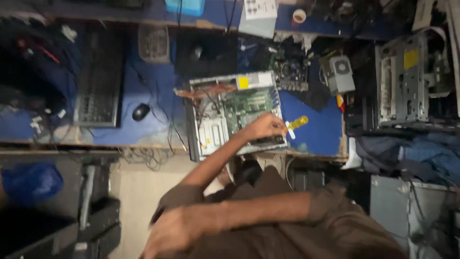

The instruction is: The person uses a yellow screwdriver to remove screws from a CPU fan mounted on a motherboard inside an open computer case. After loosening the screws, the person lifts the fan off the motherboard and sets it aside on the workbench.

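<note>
A long workbench with a blue top [143, 103] runs across the upper part of the view, crowded with computer parts. At its right end, past the edge of the blue surface, a bare metal computer chassis [401, 81] stands on a dark stand, well apart from the hands. Near the middle of the bench lies an open desktop computer case [215, 127], its side panel off, with a green motherboard [249, 105] and a tangle of wires showing inside. To the left of the case a black keyboard [99, 81] lies lengthwise, and a black mouse [141, 111] sits between the keyboard and the case. Behind the case lie a loose circuit board [291, 72] and a small grey power supply unit [339, 73]. The person's forearm reaches over the near edge of the case; this hand [263, 127], which appears to be the left hand, has its fingers curled closed around a screwdriver with a yellow handle [297, 123], whose handle sticks out to the right, over the right edge of the case and the blue bench top. The other hand [167, 235], seemingly the right, lies low in the view against the brown clothing, blurred, with its fingers loosely bent and holding nothing that can be made out.
</note>
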